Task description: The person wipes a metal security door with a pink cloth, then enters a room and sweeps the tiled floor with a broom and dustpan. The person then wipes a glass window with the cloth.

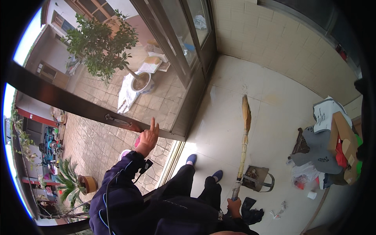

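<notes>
My right hand (234, 207) is wrapped around the handle end of a straw broom (244, 145). The broom reaches away from me over the pale tiled floor, its yellowish bristles at the far end. Beside the handle lies a dark dustpan (254, 178) with a looped handle and some debris in it. My left hand (148, 138) is raised at the edge of the metal-framed glass door (156, 134), two fingers stretched out and nothing held. Whether it touches the frame I cannot tell.
A crumpled black bag (252, 213) and a scrap of clear plastic (279, 210) lie near my right hand. Cardboard (336, 133), bags and cloth pile up at the right. A door track (171, 164) runs by my feet. Outside stands a potted tree (141, 81) on paving.
</notes>
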`<state>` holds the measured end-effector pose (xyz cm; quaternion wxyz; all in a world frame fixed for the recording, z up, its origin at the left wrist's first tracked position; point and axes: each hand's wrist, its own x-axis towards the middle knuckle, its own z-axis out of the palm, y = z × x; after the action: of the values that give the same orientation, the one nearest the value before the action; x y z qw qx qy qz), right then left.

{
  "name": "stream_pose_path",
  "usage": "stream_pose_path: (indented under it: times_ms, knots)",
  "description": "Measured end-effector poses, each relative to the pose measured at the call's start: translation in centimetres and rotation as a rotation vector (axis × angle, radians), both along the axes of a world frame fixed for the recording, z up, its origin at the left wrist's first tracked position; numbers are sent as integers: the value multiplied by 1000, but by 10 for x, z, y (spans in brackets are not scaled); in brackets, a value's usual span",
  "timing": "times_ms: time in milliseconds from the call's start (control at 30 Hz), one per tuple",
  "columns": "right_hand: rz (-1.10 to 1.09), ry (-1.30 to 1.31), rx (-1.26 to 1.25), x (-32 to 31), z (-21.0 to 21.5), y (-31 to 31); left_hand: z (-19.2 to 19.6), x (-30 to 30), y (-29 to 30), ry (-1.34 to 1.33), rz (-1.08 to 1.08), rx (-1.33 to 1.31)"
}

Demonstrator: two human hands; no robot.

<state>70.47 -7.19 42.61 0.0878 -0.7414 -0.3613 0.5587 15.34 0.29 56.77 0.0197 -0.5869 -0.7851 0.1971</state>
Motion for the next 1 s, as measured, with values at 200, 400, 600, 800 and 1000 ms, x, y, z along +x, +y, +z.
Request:
stream_pose_path:
  times_ms: [200,400,600,800,1000]
  knots:
    - [103,-53,56,54,31,-9,-23,-25,0,313,35,-152]
    - [115,-216,37,33,57,-28,-28,-20,-21,218,93,-70]
    - [19,-39,230,9,57,-34,-35,-14,-94,239,0,-48]
    - [70,124,442,-17,65,-22,-28,0,-156,114,7,-14]
    - [239,242,716,-51,118,46,-15,11,-183,80,42,70]
